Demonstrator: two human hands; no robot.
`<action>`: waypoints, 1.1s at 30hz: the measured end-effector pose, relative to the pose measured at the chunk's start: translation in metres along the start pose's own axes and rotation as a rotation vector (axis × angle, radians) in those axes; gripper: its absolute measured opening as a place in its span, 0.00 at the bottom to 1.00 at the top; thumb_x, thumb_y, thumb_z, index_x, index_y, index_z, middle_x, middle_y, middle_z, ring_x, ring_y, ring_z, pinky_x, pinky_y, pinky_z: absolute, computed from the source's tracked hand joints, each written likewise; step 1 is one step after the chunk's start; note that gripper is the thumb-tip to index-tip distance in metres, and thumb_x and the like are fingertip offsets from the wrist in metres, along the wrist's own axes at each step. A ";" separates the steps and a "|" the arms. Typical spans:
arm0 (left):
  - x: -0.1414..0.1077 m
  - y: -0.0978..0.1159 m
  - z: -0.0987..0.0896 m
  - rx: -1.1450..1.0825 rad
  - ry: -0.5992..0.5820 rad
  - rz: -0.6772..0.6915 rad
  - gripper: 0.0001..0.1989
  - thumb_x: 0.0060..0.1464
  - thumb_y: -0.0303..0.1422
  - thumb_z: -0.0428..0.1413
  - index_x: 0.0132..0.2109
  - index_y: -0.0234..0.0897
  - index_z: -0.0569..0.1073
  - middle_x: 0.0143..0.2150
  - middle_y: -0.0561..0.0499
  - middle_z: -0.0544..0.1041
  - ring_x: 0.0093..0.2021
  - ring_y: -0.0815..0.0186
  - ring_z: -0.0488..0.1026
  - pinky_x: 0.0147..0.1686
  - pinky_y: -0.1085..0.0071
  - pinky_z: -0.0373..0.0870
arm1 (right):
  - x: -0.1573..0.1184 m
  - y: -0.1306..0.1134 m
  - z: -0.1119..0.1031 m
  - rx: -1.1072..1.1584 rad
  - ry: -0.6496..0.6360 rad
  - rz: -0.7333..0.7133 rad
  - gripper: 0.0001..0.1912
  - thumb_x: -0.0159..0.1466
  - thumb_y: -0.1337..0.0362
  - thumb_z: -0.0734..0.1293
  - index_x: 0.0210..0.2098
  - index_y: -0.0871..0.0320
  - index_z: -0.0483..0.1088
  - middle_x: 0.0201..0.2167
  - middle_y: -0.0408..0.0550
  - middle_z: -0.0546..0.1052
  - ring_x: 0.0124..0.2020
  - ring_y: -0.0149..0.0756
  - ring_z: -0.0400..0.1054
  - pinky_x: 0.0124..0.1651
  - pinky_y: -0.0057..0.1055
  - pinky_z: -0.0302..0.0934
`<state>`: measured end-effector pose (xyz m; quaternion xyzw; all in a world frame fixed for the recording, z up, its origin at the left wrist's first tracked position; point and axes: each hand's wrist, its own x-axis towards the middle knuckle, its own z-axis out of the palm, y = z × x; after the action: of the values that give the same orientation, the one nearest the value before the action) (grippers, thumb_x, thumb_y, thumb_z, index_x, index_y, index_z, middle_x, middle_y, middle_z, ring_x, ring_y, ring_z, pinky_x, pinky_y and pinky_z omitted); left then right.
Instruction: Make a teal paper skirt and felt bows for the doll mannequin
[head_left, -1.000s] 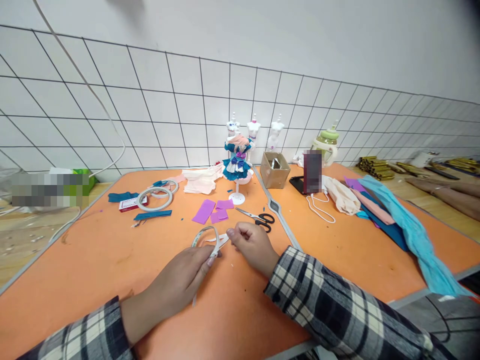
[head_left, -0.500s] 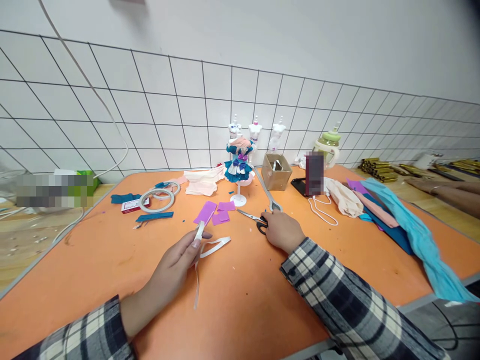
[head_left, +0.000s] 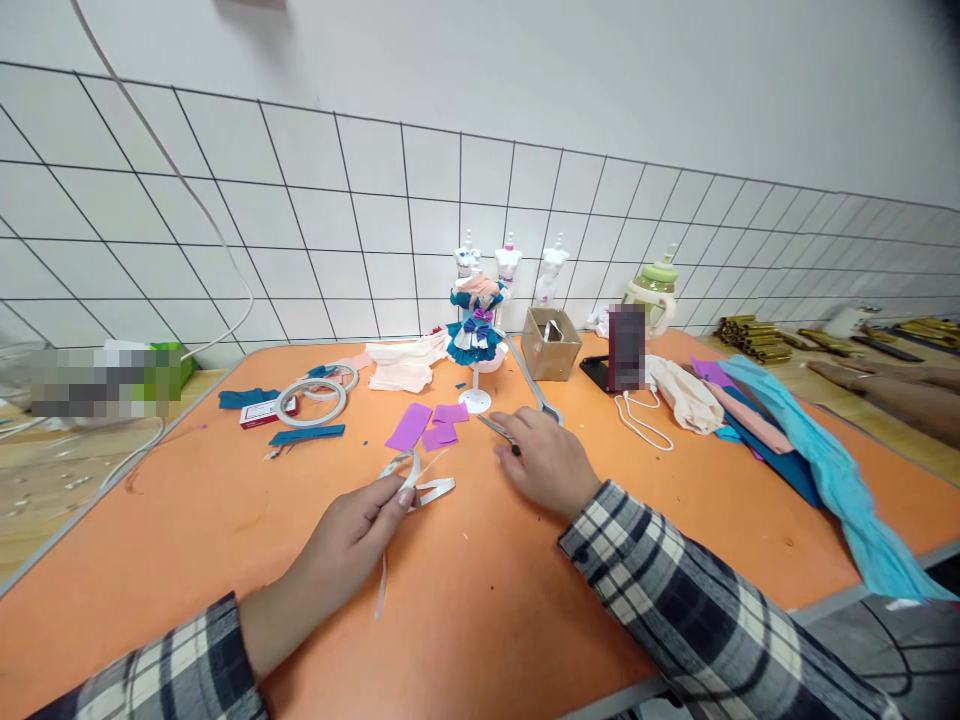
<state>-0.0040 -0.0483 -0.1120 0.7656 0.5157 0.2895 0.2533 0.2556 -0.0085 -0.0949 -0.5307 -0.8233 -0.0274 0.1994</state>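
My left hand (head_left: 360,525) pinches a thin white ribbon (head_left: 437,490), which loops out to the right and hangs down at the left. Over the scissors (head_left: 496,428) lies my right hand (head_left: 547,460), its fingers apart and the handles mostly hidden under them; the blades point up-left. Purple fabric pieces (head_left: 409,427) lie just beyond my left hand. Behind them a small mannequin in a teal ruffled dress (head_left: 475,335) stands upright on a white base.
The orange table (head_left: 225,520) holds white tape rolls (head_left: 280,405) at the left, a cardboard box (head_left: 550,358) behind my right hand, a phone on a stand (head_left: 627,350), and blue cloth (head_left: 832,470) at the right. Several white mannequins and a bottle (head_left: 654,290) stand at the back.
My right hand has shifted slightly left and spread over the scissors, covering more of them. My left hand has moved slightly right and down, and the ribbon in it has changed shape.
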 end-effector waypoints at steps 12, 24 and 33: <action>-0.002 0.008 0.005 0.269 -0.125 0.168 0.20 0.65 0.41 0.45 0.30 0.39 0.74 0.24 0.53 0.73 0.27 0.65 0.71 0.28 0.74 0.63 | -0.017 -0.041 0.018 0.174 0.167 -0.483 0.09 0.69 0.60 0.62 0.41 0.55 0.73 0.34 0.46 0.77 0.39 0.37 0.66 0.42 0.37 0.53; -0.005 0.009 0.003 -0.046 -0.132 0.095 0.25 0.65 0.45 0.41 0.36 0.38 0.78 0.26 0.52 0.76 0.26 0.65 0.70 0.29 0.73 0.68 | -0.013 -0.035 0.014 0.356 0.187 -0.361 0.04 0.63 0.66 0.67 0.38 0.56 0.72 0.37 0.45 0.79 0.40 0.37 0.69 0.44 0.37 0.55; -0.003 0.014 0.003 -0.017 -0.211 0.130 0.21 0.64 0.45 0.44 0.39 0.39 0.78 0.30 0.52 0.78 0.31 0.64 0.72 0.33 0.73 0.69 | -0.011 -0.030 0.015 0.367 0.200 -0.380 0.03 0.64 0.65 0.66 0.34 0.54 0.73 0.43 0.46 0.78 0.44 0.37 0.69 0.47 0.37 0.57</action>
<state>0.0067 -0.0562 -0.1052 0.8216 0.4328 0.2272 0.2933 0.2283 -0.0276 -0.1075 -0.3164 -0.8755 0.0327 0.3637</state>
